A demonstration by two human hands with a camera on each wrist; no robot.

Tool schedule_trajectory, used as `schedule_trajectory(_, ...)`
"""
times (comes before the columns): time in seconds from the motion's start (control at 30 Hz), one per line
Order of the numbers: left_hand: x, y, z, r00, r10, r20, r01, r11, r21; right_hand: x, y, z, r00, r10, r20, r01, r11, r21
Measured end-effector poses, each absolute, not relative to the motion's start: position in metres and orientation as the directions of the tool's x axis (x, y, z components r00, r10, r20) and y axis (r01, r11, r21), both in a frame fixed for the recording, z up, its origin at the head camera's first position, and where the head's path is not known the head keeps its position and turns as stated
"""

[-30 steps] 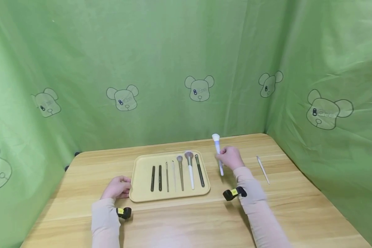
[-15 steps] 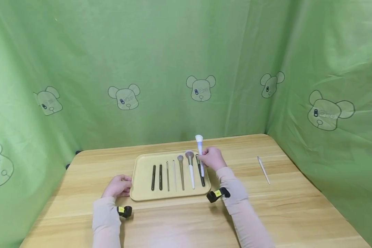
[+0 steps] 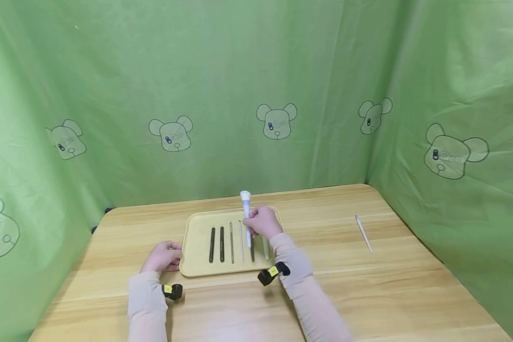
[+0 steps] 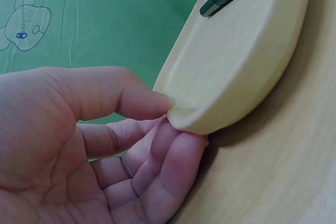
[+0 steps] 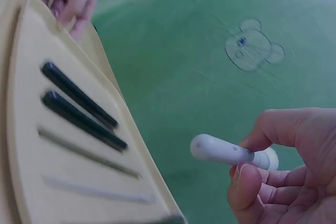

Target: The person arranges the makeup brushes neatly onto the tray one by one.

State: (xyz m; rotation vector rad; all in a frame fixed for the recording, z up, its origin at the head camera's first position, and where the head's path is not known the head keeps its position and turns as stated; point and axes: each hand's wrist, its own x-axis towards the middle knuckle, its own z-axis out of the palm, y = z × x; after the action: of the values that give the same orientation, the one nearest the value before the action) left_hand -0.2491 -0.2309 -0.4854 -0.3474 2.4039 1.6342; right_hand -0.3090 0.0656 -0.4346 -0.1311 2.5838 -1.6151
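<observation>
My left hand (image 3: 161, 257) pinches the left edge of a pale yellow tray (image 3: 193, 244), the thumb over the rim (image 4: 223, 109) and the fingers below. Above the tray, my right hand (image 3: 264, 222) holds a white makeup brush (image 3: 246, 203) between thumb and fingers, bristles pointing away. On the tray lies a row of makeup brushes: two short dark ones (image 3: 222, 244) at the left, a thin brownish one (image 3: 232, 244), then a thin pale one (image 5: 97, 190). Brushes further right are mostly covered by the right hand.
A slim white brush (image 3: 363, 233) lies on the wooden table (image 3: 402, 280) to the right of the tray. Green curtains (image 3: 222, 71) with bear-head prints hang around the table's back and sides.
My right hand has carried the white makeup brush leftward from the table beside the tray to over the tray's brushes. The left hand stays at the tray's edge.
</observation>
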Motion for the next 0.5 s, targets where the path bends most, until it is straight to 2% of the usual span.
schedule_trajectory(0.27,-0.248,-0.229,-0.483,-0.949,-0.069,-0.308,-0.312,0.340,0.887,-0.304,0.025,-0.439,-0.979,-0.206,-0.006,-0.080,0.408,-0.910)
schedule_trajectory(0.5,-0.248,-0.231,-0.484,-0.944,-0.077,-0.320,-0.326,0.340,0.882,-0.301,-0.003,-0.440,-0.972,-0.231,-0.033,-0.060,0.385,-0.921)
